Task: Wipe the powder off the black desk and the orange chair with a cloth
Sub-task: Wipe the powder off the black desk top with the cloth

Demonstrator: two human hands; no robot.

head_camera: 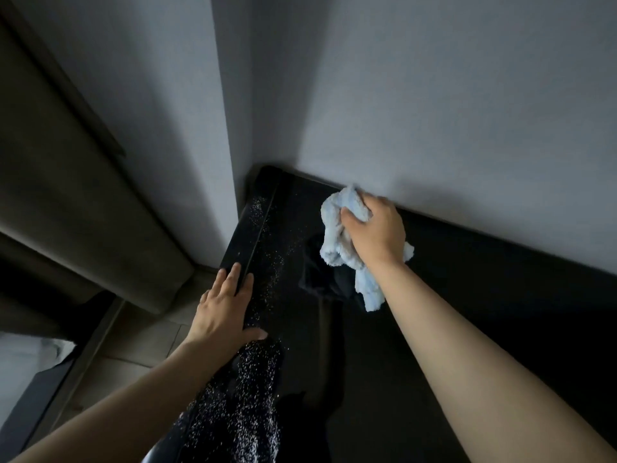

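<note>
A glossy black desk (467, 312) runs along the grey wall. White powder (247, 406) is scattered thickly along its left edge near me, and a thinner trail of powder (267, 259) leads toward the far corner. My right hand (374, 232) grips a bunched light blue cloth (337, 228) at the back of the desk by the wall, and part of the cloth hangs below my wrist. My left hand (223, 305) rests flat on the desk's left edge with straight fingers, thumb on the top surface. The orange chair is not in view.
A grey wall (434, 111) rises right behind the desk, and a wall corner (227, 128) stands at the desk's far left end. Dark curtains (66, 195) hang at the left. Wooden floor (133, 345) shows below the desk's left edge.
</note>
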